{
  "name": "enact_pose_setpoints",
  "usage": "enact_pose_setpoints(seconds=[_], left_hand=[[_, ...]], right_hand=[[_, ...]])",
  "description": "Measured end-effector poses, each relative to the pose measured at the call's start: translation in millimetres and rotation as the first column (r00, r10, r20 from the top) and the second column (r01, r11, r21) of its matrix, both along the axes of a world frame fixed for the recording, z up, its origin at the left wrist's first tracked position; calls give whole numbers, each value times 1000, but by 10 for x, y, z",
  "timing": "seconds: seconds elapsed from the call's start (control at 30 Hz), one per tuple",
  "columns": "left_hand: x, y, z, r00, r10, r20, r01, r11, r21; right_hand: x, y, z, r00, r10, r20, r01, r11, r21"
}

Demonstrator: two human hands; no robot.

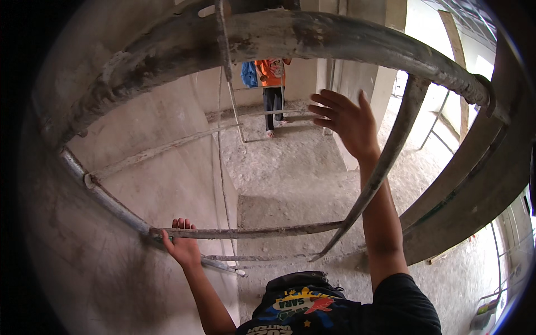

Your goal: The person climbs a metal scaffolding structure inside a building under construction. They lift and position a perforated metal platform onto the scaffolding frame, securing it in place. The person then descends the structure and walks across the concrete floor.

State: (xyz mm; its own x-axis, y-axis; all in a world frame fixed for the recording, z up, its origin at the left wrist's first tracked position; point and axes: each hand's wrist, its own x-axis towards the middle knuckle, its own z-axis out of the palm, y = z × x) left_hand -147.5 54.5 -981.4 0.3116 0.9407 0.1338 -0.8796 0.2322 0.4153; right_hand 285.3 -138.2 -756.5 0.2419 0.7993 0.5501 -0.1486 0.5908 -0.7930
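A scaffold frame of worn, mortar-stained metal tubes surrounds the upper part of the view. At its lower left corner, my left hand (185, 248) is at the thin horizontal scaffold bar (251, 231), fingers beyond it and thumb on the near side, seemingly gripping it. My right hand (352, 125) is raised with fingers spread and nothing in it. That hand is below the thick curved top tube (335, 36), apart from it. Close to my right forearm runs a slanting side tube (385, 162).
Beyond the frame, a person in an orange shirt (273, 72) stands barefoot, a blue item (249, 74) beside them. A bare plaster wall (151, 184) rises on the left. Rough concrete floor (290, 173) lies below. Thin cross braces (156, 149) span the left. A plank (453, 50) stands at far right.
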Motion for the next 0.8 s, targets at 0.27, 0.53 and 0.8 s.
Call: enact_pose_setpoints(seconds=[0.27,0.53,0.8], left_hand=[[99,180,53,981,97,167,-84,993,-85],[217,251,157,797,-224,561,179,975,134],[185,301,111,879,-103,465,96,995,38]], right_hand=[[-589,-1025,-743,947,-310,84,294,943,157],[-732,-1012,-972,871,-482,-90,489,868,87],[-857,-969,-862,794,-607,-34,608,793,41]])
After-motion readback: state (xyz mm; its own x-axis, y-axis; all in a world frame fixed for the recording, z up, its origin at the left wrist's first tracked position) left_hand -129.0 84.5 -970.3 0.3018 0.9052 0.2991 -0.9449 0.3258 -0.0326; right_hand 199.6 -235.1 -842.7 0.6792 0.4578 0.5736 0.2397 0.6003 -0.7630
